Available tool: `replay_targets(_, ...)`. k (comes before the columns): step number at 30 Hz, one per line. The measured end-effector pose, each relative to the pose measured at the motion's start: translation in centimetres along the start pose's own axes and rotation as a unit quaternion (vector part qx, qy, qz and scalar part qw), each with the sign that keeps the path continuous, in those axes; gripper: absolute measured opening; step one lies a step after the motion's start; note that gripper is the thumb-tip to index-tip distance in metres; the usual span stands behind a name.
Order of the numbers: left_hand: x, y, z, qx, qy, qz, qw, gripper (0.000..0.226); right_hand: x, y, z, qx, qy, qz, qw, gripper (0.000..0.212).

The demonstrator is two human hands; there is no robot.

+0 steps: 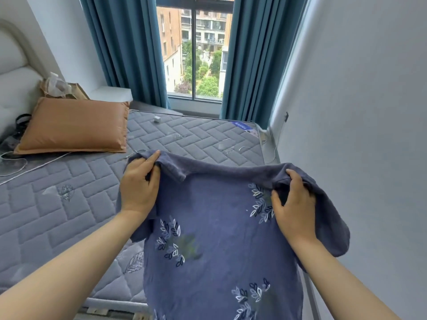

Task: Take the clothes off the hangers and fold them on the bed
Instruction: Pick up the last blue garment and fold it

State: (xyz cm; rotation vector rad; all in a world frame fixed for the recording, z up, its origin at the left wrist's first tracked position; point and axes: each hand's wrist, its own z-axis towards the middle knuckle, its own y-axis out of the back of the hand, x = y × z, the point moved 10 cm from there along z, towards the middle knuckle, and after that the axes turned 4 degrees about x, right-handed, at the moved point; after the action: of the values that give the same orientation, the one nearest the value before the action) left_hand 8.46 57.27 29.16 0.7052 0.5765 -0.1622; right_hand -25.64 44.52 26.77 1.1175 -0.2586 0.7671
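Holding the shirt (219,227) by its shoulders at the bed (69,204) edge.
Fingers (153,158) pinch bunched cloth; a slip could land it crooked.

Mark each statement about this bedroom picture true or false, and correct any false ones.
1. The left hand and right hand both grip the blue shirt near its shoulders. True.
2. The blue shirt lies folded flat on the mattress. False: the hands hold it up, unfolded.
3. An orange pillow lies on the mattress. True.
4. The teal curtains are drawn fully shut. False: they are parted, showing the window.
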Motion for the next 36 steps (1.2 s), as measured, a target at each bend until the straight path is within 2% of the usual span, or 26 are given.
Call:
replay_targets(5,8.0,-15.9,2.8,0.096,0.042,0.047,0.993,0.033,-9.3,-13.4,7.1,0.088,-0.050,-0.026,0.994,0.060)
replay_targets(12,21.0,-39.5,2.7,0.194,0.098,0.109,0.970,0.031,-25.8,-34.8,13.6,0.218,-0.113,-0.096,0.965,0.066)
replay_targets(16,27.8,-50.5,1.0,0.229,0.102,0.126,0.960,0.031,-33.5,-45.5,15.6,0.243,-0.131,-0.128,0.952,0.065)
replay_targets(20,32.5,-59.2,-1.1,0.252,0.103,0.123,0.954,0.028,-39.3,-53.1,15.1,0.258,-0.145,-0.151,0.943,0.068)
replay_targets(23,34.7,-63.7,-2.2,0.267,0.104,0.117,0.951,0.031,-42.0,-56.4,13.8,0.270,-0.156,-0.169,0.935,0.073)
replay_targets(28,37.2,-67.0,-2.7,0.317,0.139,0.114,0.931,0.058,-42.5,-58.5,13.4,0.279,-0.165,-0.148,0.935,0.084)
replay_targets(36,38.2,-68.5,1.6,0.333,0.139,0.142,0.922,0.065,-41.5,-58.1,22.2,0.228,-0.148,-0.129,0.954,0.090)
